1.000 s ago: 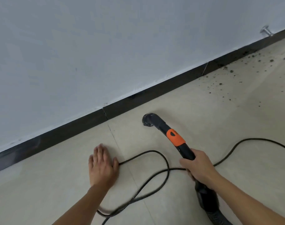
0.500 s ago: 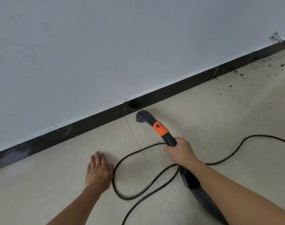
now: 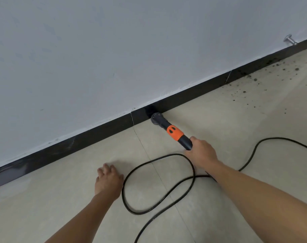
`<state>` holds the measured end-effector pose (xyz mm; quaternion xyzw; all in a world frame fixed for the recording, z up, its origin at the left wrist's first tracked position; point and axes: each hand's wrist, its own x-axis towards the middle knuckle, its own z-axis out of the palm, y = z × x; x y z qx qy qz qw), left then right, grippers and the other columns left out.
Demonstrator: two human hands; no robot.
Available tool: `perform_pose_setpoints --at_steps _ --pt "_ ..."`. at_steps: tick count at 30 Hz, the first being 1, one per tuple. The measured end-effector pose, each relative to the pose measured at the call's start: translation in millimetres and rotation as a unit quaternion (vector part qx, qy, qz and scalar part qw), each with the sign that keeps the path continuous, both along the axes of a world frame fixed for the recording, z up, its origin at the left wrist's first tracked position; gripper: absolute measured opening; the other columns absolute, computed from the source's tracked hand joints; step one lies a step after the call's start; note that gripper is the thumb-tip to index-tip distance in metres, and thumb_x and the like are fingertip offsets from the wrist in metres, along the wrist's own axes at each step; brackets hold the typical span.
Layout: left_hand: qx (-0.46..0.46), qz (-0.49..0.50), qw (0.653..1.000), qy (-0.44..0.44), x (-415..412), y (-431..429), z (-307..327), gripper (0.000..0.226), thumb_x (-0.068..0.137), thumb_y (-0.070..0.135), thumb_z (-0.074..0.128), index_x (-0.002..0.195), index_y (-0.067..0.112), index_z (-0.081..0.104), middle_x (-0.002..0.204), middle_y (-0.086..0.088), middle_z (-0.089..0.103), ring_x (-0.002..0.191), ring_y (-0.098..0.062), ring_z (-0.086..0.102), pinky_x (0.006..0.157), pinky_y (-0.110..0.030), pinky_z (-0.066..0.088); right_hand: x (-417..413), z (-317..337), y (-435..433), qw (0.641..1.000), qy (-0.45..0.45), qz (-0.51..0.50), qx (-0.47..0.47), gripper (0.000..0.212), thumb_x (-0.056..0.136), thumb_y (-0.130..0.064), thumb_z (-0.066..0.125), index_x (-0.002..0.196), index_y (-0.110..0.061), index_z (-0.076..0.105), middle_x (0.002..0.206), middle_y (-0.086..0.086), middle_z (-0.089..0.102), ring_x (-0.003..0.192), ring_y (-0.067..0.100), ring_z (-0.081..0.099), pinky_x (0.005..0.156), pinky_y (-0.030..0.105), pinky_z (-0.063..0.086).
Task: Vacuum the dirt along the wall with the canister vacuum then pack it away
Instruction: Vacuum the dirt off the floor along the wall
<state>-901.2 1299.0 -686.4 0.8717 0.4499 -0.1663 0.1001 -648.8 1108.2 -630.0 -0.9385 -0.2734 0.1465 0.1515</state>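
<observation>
Fingers curled round the black grip of the vacuum wand (image 3: 185, 142), the right hand (image 3: 202, 152) holds the tool low over the tiled floor (image 3: 228, 123) — thumb on top, the other fingers wrapped underneath and mostly out of sight. The wand runs forward and left from the fist, past an orange collar (image 3: 174, 132), to a round black nozzle (image 3: 156, 118) set right against the black baseboard (image 3: 96, 135), just right of a joint in that strip. The left hand (image 3: 108, 179) lies palm down on the tile, fingers (image 3: 105, 168) straight and close together, holding nothing. It rests just beside a loop of black power cord (image 3: 159, 194) — whether the thumb touches it cannot be told. The cord coils once between the two forearms, passes beneath the right arm and trails toward the right edge. Dark specks of dirt (image 3: 250, 79) lie scattered along the foot of the pale wall (image 3: 114, 50), well to the right of the nozzle. Beyond them, a metal door stop (image 3: 290, 40) juts from the wall above the baseboard.
</observation>
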Motion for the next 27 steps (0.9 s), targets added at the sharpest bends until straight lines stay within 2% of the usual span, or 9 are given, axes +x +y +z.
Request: perform_pose_setpoints --at_steps 2,4,8,11,14,17,21,24,27 --pt "-0.005 -0.013 1.000 -0.005 19 1 4 0.038 0.097 0.026 0.040 0.131 0.008 0.041 0.137 -0.013 0.034 0.125 -0.031 0.035 0.099 -0.038 0.042 29 1 -20 0.998 -0.028 -0.053 -0.016 0.025 0.084 -0.029 0.063 0.100 -0.015 0.050 0.081 0.004 0.054 0.073 0.029 0.051 0.063 0.032 0.039" --pt "-0.011 -0.044 0.999 -0.016 41 4 5 0.035 0.097 0.024 0.043 0.128 0.010 0.046 0.135 -0.011 0.039 0.125 -0.029 0.038 0.099 -0.038 0.043 45 1 -35 0.995 -0.030 -0.089 -0.013 0.028 0.085 -0.027 0.063 0.104 -0.013 0.050 0.082 0.006 0.055 0.073 0.029 0.053 0.063 0.032 0.041" --pt "-0.020 -0.109 0.993 -0.035 97 4 7 0.037 0.097 0.030 0.045 0.130 0.013 0.049 0.136 -0.010 0.043 0.127 -0.027 0.041 0.102 -0.039 0.042 35 -5 -53 1.000 0.005 -0.002 -0.031 0.031 0.085 -0.034 0.062 0.100 -0.019 0.041 0.082 0.002 0.055 0.072 0.027 0.052 0.061 0.032 0.038" --pt "-0.019 -0.165 0.985 -0.051 146 -5 6 0.038 0.096 0.033 0.047 0.128 0.013 0.050 0.133 -0.008 0.046 0.125 -0.026 0.044 0.101 -0.038 0.044 27 -16 -67 0.998 0.045 0.036 -0.017 0.029 0.084 -0.036 0.062 0.100 -0.021 0.043 0.078 -0.001 0.055 0.070 0.025 0.055 0.056 0.031 0.036" --pt "-0.023 -0.220 0.973 -0.060 197 -23 6 0.038 0.096 0.035 0.046 0.129 0.014 0.050 0.132 -0.008 0.045 0.127 -0.026 0.042 0.100 -0.037 0.043 63 -17 -85 0.996 0.051 -0.067 0.014 0.024 0.083 -0.032 0.062 0.096 -0.021 0.044 0.076 -0.002 0.053 0.070 0.024 0.055 0.053 0.030 0.035" --pt "-0.029 -0.258 0.964 -0.063 247 -47 5 0.041 0.097 0.036 0.045 0.131 0.013 0.047 0.136 -0.010 0.040 0.132 -0.027 0.035 0.101 -0.039 0.040 109 -12 -114 0.985 0.040 -0.167 0.020 0.024 0.083 -0.030 0.063 0.097 -0.021 0.046 0.078 -0.002 0.054 0.071 0.022 0.056 0.056 0.029 0.039" --pt "-0.014 -0.291 0.954 -0.072 315 -75 -2 0.048 0.097 0.040 0.043 0.132 0.009 0.042 0.144 -0.016 0.032 0.136 -0.032 0.026 0.105 -0.042 0.037 143 -12 -142 0.992 -0.007 -0.116 -0.056 0.023 0.083 -0.031 0.060 0.097 -0.024 0.043 0.075 -0.004 0.053 0.068 0.021 0.054 0.055 0.030 0.035" --pt "-0.013 -0.252 0.964 -0.083 367 -94 -11 0.058 0.098 0.044 0.039 0.140 0.005 0.033 0.153 -0.022 0.019 0.143 -0.038 0.014 0.115 -0.046 0.024 171 -22 -141 0.995 -0.020 -0.067 -0.065 0.023 0.084 -0.032 0.059 0.096 -0.025 0.041 0.076 -0.003 0.055 0.069 0.022 0.055 0.057 0.031 0.035" --pt "-0.019 -0.173 0.981 -0.085 419 -120 -23 0.072 0.099 0.048 0.028 0.150 -0.001 0.012 0.157 -0.029 -0.002 0.145 -0.044 -0.005 0.120 -0.051 0.004 218 -26 -135 0.995 -0.031 -0.082 -0.041 0.023 0.083 -0.032 0.061 0.096 -0.023 0.044 0.079 0.000 0.056 0.072 0.025 0.055 0.058 0.031 0.036"
